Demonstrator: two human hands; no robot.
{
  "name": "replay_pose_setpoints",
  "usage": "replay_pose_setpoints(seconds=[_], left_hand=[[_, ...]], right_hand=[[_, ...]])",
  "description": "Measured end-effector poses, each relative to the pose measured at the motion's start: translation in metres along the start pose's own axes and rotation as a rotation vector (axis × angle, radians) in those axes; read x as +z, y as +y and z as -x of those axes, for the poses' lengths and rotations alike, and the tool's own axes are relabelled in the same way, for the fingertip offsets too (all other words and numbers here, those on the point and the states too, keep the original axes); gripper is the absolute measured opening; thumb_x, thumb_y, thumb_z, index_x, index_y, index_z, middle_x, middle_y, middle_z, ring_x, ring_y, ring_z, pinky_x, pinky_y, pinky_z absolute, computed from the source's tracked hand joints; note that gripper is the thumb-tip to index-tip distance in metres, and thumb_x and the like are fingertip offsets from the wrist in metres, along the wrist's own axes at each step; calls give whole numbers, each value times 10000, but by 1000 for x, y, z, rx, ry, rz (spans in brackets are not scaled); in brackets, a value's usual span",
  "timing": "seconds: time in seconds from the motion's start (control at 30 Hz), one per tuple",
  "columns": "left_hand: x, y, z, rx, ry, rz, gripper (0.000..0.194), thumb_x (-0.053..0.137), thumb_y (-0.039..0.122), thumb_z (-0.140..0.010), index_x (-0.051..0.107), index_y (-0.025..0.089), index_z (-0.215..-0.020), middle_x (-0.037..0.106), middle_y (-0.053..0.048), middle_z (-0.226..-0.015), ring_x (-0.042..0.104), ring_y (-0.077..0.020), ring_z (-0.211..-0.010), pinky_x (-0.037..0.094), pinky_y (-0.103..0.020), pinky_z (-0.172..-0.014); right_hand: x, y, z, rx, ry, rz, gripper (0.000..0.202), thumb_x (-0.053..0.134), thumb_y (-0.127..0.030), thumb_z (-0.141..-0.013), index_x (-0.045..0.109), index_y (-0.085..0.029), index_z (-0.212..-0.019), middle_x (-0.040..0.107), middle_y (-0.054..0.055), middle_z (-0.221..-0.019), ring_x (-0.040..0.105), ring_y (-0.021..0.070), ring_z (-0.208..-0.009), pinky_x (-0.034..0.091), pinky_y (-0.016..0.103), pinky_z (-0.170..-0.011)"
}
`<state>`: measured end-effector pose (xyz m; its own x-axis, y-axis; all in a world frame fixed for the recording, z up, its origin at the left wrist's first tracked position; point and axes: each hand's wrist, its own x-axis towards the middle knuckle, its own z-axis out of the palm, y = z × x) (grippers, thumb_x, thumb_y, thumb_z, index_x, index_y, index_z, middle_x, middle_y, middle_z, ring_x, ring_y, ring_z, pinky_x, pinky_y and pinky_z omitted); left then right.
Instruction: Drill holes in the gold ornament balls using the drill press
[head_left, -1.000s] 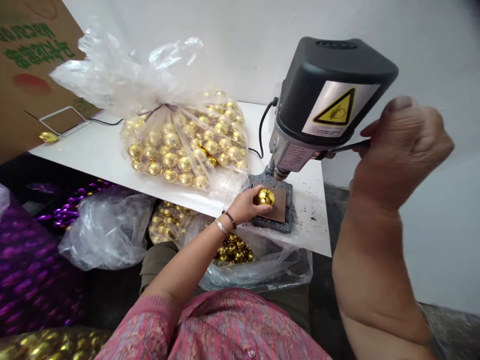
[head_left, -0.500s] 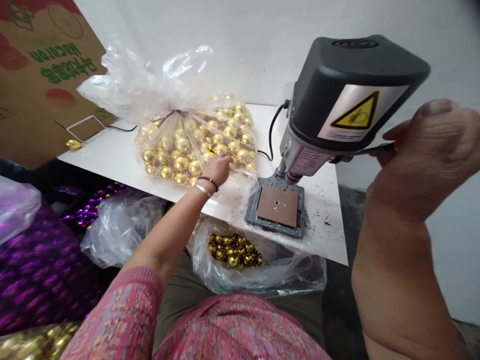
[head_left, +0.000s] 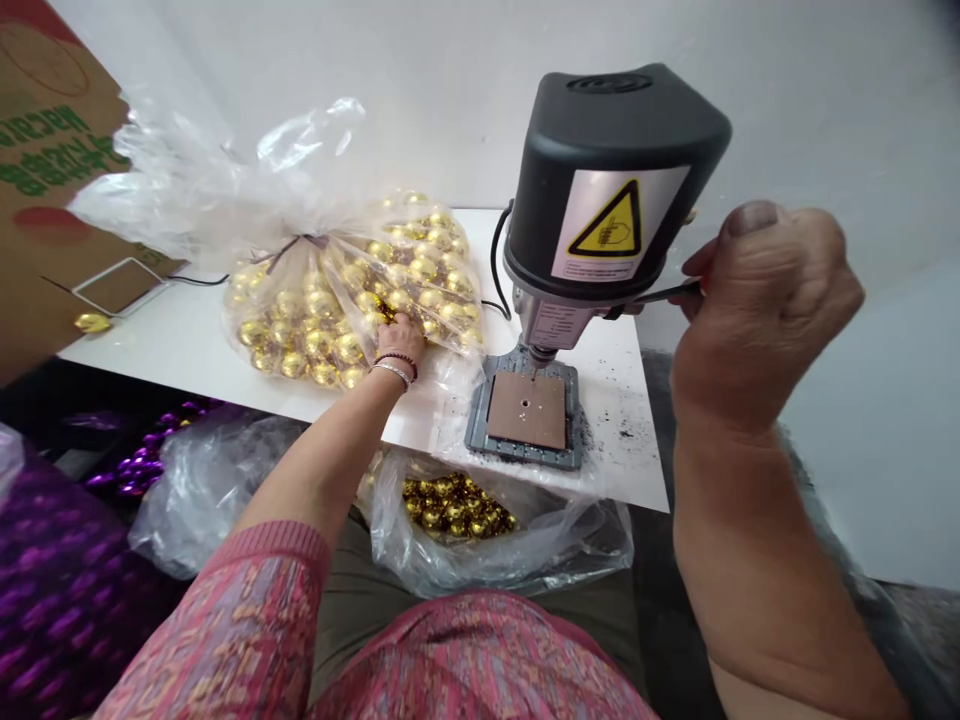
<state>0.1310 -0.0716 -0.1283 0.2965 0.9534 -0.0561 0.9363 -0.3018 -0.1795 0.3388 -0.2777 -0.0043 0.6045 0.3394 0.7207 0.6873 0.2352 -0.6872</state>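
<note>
Left hand [head_left: 401, 340]: laid at the tied bag [head_left: 330, 275], centre of the frame; its fingertips are hidden among the gold balls [head_left: 349, 345], so whether one is grasped cannot be made out.
Right hand [head_left: 769, 310]: seen at the right of the frame, its fingers clenched around the lever [head_left: 667, 294].
Gold balls: held mostly in the tied bag, left of centre; more are heaped in the open bag [head_left: 420, 560], lower centre, under the table edge.
Loose ball [head_left: 93, 323]: set beside the box [head_left: 45, 190], at the left of the frame.
Drill [head_left: 600, 110]: mounted upper right of centre, its bit pointed down over the brown plate [head_left: 544, 425].
Plate: laid on the grey base [head_left: 477, 432]; pierced by a hole near its middle and dotted with pale specks.
Table [head_left: 180, 345]: strewn with dark shavings [head_left: 626, 432] to the right of the base.
Purple balls [head_left: 139, 465]: seen at the left, below the table.
</note>
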Motion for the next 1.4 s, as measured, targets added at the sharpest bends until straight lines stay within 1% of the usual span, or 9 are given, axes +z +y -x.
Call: replay_pose_setpoints(seconds=[0.2,0.43,0.57,0.83,0.9,1.0,1.1,1.23,1.4], left_hand=[[-15,-5,25,116,44,-23,388,540,213,-852,642,54,-1191,619,-249,-1214,623,-340,-1066,425,-439,-931],[-1,-11,59,310,103,122,319,465,276,-907,702,162,-1090,666,-142,-1069,627,-275,-1044,471,-380,-904],[6,-6,53,233,165,188,365,474,259,-900,636,132,-1201,614,-179,-1220,579,-287,-1160,460,-372,-969],[-7,-2,33,220,-92,104,469,556,221,-824,540,210,-1293,612,-154,-1208,636,-320,-1092,496,-412,-876],[-10,-5,40,240,-60,247,491,597,251,-803,521,194,-1285,621,-146,-1171,641,-302,-1068,498,-396,-873],[-15,-10,64,271,-75,730,600,649,321,-780,416,160,-1310,659,-103,-994,663,-231,-900,512,-352,-796],[-14,-10,92,347,-266,1300,694,697,381,-743,332,186,-1300,660,-34,-846,643,-166,-736,493,-295,-680],[0,8,119,324,-538,1851,650,743,513,-687,425,259,-1195,648,-22,-893,628,-139,-695,450,-265,-604],[16,35,138,153,-733,2126,647,767,526,-649,418,300,-1146,642,-9,-945,685,-195,-832,476,-287,-644]], right_hand=[[1,2,0,14,31,3,493,390,-596,-912,435,-142,-724,445,-34,-668,457,33,-630,393,241,-615],[2,4,2,4,52,14,495,371,-598,-918,456,-148,-730,439,-45,-649,442,27,-611,411,256,-631],[3,3,2,16,63,-13,470,397,-567,-922,436,-146,-716,449,-38,-652,459,34,-624,412,250,-622],[1,-3,3,0,38,23,477,373,-581,-924,403,-155,-711,436,-37,-650,443,32,-602,394,240,-609],[1,-3,4,1,38,8,473,380,-573,-925,395,-154,-706,438,-36,-654,448,34,-607,393,240,-608],[2,-1,4,-5,48,6,474,380,-576,-924,396,-154,-708,445,-34,-657,446,36,-606,390,242,-609],[2,2,5,-13,56,11,488,371,-599,-919,403,-155,-718,445,-37,-660,427,30,-597,388,242,-616],[1,1,3,-3,49,31,462,372,-559,-931,404,-157,-706,438,-41,-654,412,31,-600,374,241,-630],[4,-12,-24,47,-4,140,383,418,-357,-948,395,-162,-620,386,-41,-590,394,44,-610,337,274,-703]])
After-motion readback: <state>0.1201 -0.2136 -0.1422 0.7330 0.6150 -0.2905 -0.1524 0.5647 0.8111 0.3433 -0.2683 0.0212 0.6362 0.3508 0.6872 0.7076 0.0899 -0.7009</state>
